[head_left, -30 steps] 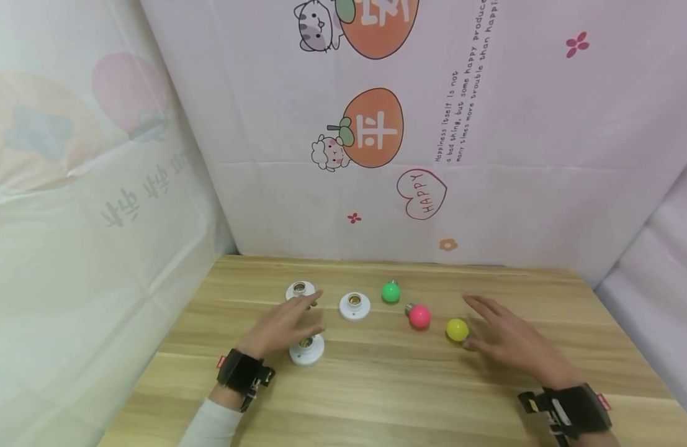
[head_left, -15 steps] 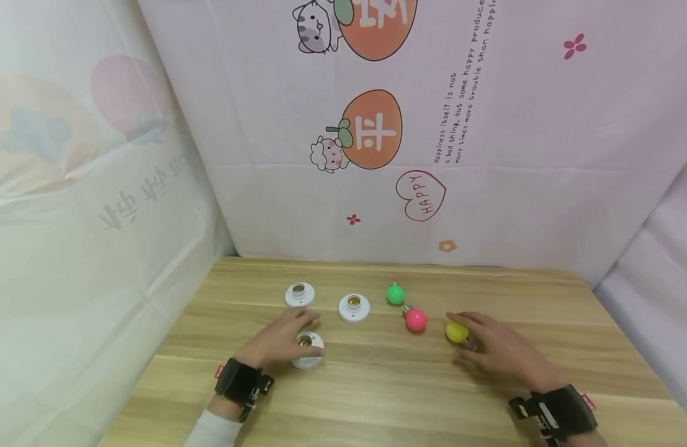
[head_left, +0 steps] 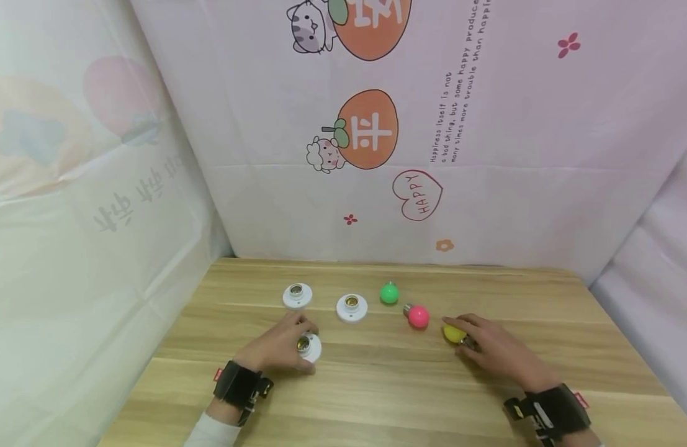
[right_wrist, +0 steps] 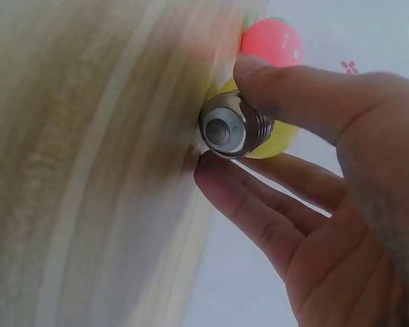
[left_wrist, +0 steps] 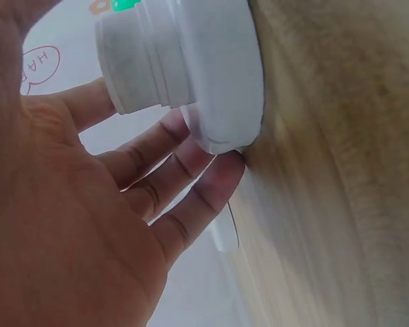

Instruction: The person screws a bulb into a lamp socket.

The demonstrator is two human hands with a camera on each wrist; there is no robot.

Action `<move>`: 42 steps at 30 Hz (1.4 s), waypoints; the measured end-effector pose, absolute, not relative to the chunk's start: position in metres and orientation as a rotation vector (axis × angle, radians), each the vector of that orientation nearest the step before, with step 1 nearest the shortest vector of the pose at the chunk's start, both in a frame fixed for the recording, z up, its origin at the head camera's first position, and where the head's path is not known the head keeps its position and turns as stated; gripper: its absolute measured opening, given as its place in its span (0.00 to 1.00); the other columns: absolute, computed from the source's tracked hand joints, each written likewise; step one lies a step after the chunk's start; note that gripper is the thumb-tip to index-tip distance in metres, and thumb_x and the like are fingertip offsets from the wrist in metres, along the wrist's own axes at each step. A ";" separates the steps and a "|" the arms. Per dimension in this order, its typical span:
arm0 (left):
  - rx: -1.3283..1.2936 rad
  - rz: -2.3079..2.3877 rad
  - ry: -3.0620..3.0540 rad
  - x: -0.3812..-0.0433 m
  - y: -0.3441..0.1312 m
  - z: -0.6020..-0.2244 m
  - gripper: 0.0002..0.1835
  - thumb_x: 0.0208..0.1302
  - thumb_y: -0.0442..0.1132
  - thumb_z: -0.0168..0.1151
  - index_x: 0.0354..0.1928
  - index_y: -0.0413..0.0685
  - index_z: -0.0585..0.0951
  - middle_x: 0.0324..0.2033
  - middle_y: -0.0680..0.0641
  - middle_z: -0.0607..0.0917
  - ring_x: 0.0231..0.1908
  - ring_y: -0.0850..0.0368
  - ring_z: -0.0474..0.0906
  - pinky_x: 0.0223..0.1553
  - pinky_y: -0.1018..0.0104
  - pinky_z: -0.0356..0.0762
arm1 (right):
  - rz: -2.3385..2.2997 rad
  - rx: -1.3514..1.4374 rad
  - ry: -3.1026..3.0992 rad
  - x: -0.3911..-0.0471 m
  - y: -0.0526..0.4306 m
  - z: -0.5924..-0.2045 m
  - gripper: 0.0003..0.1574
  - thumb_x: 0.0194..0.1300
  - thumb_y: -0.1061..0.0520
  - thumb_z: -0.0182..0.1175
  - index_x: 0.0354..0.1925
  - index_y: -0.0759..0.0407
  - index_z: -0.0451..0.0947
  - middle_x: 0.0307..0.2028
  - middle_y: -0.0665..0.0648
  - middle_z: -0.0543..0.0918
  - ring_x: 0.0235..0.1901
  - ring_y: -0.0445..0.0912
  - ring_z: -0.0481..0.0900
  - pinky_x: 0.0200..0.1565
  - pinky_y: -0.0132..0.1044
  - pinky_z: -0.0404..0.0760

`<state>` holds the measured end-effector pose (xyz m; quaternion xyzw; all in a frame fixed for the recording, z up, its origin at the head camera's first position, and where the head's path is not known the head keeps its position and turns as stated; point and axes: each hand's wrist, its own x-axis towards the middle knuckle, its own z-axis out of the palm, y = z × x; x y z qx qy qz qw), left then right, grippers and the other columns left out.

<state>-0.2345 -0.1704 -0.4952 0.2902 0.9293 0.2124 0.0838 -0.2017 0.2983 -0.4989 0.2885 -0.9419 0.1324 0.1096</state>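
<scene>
Over at the table [head_left: 410, 397], the left hand [head_left: 276, 345] has its fingers and thumb curled round the rim of the near socket [head_left: 311, 350], which sits base-down on the wood. The right hand [head_left: 496, 347] pinches the yellow bulb [head_left: 452, 333] low over the table, thumb by its metal cap, the cap pointing near and right. As far as I can judge, the work has hardly begun: the near socket, the far socket [head_left: 296, 297] and the right socket [head_left: 351, 309] all stand bare, and nothing is joined. Left untouched are the pink bulb [head_left: 419, 317], on its side just left of the yellow one, and the green bulb [head_left: 389, 294], farther back and left. The tabletop is pale, striped wood grain. A white cloth [head_left: 516, 198] hangs along its far edge, printed with orange fruit, small animals and a "HAPPY" heart; more pale cloth [head_left: 170, 292] closes in the left side, and creased white fabric [head_left: 664, 267] the right.
</scene>
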 end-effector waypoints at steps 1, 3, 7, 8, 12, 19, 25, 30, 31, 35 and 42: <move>0.864 0.637 2.773 -0.235 -0.171 -0.496 0.42 0.36 0.62 0.75 0.56 0.53 0.77 0.49 0.55 0.70 0.49 0.60 0.67 0.53 0.60 0.73 | 0.393 0.858 -2.760 -0.202 0.298 -0.499 0.41 0.53 0.52 0.71 0.65 0.54 0.71 0.52 0.60 0.79 0.48 0.53 0.78 0.47 0.51 0.81; 0.861 0.641 2.771 -0.234 -0.172 -0.496 0.42 0.35 0.62 0.76 0.55 0.53 0.76 0.49 0.56 0.69 0.50 0.59 0.66 0.53 0.60 0.73 | 0.399 0.879 -2.742 -0.202 0.298 -0.499 0.41 0.52 0.53 0.71 0.64 0.55 0.71 0.51 0.61 0.79 0.48 0.54 0.78 0.47 0.51 0.81; 0.861 0.645 2.773 -0.233 -0.172 -0.497 0.41 0.35 0.62 0.76 0.54 0.53 0.77 0.49 0.56 0.68 0.50 0.59 0.66 0.53 0.60 0.73 | 0.398 0.893 -2.728 -0.202 0.297 -0.498 0.41 0.52 0.54 0.71 0.64 0.56 0.71 0.51 0.61 0.80 0.48 0.54 0.79 0.47 0.51 0.81; 0.865 0.644 2.774 -0.233 -0.172 -0.497 0.40 0.35 0.62 0.76 0.54 0.53 0.77 0.49 0.56 0.68 0.49 0.59 0.66 0.53 0.60 0.73 | 0.401 0.890 -2.731 -0.202 0.296 -0.498 0.41 0.52 0.54 0.71 0.64 0.56 0.71 0.51 0.61 0.80 0.48 0.54 0.79 0.47 0.51 0.81; 0.896 0.644 2.785 -0.233 -0.171 -0.498 0.37 0.37 0.60 0.76 0.52 0.54 0.77 0.48 0.56 0.69 0.49 0.59 0.66 0.51 0.60 0.74 | 0.413 0.854 -2.768 -0.201 0.296 -0.498 0.40 0.54 0.53 0.70 0.64 0.56 0.71 0.52 0.61 0.79 0.49 0.55 0.78 0.48 0.53 0.80; 0.941 0.624 2.825 -0.235 -0.169 -0.500 0.35 0.37 0.59 0.75 0.51 0.55 0.78 0.45 0.56 0.69 0.45 0.61 0.67 0.47 0.62 0.74 | 0.431 0.823 -2.792 -0.202 0.296 -0.501 0.37 0.55 0.54 0.69 0.62 0.57 0.72 0.52 0.61 0.80 0.50 0.56 0.78 0.49 0.53 0.79; 0.918 0.639 2.826 -0.234 -0.167 -0.495 0.37 0.39 0.58 0.75 0.54 0.53 0.77 0.46 0.56 0.69 0.44 0.61 0.68 0.47 0.63 0.75 | 0.440 0.824 -2.765 -0.202 0.296 -0.503 0.35 0.54 0.56 0.70 0.60 0.57 0.73 0.51 0.60 0.80 0.49 0.55 0.79 0.48 0.52 0.80; 0.881 0.692 2.799 -0.232 -0.165 -0.489 0.38 0.41 0.57 0.75 0.57 0.53 0.75 0.48 0.56 0.67 0.45 0.60 0.70 0.47 0.63 0.76 | 0.432 0.820 -2.744 -0.203 0.294 -0.503 0.34 0.53 0.57 0.70 0.59 0.57 0.74 0.51 0.58 0.80 0.47 0.54 0.79 0.46 0.51 0.82; 0.877 0.701 2.792 -0.232 -0.165 -0.489 0.39 0.42 0.56 0.75 0.58 0.52 0.75 0.49 0.56 0.66 0.46 0.60 0.71 0.47 0.62 0.76 | 0.430 0.818 -2.739 -0.203 0.294 -0.503 0.34 0.52 0.57 0.71 0.58 0.56 0.75 0.50 0.58 0.80 0.47 0.53 0.80 0.45 0.51 0.82; 0.871 0.712 2.774 -0.232 -0.164 -0.488 0.41 0.43 0.55 0.74 0.61 0.51 0.73 0.51 0.55 0.66 0.47 0.59 0.70 0.49 0.61 0.75 | 0.433 0.807 -2.726 -0.202 0.293 -0.503 0.34 0.51 0.57 0.71 0.57 0.56 0.74 0.50 0.58 0.80 0.46 0.53 0.80 0.45 0.50 0.82; 0.929 0.681 2.823 -0.233 -0.163 -0.487 0.39 0.47 0.53 0.71 0.61 0.48 0.70 0.51 0.54 0.68 0.47 0.60 0.71 0.48 0.63 0.77 | 0.444 0.778 -2.734 -0.202 0.290 -0.499 0.34 0.51 0.56 0.71 0.56 0.56 0.71 0.49 0.58 0.80 0.46 0.51 0.80 0.45 0.48 0.82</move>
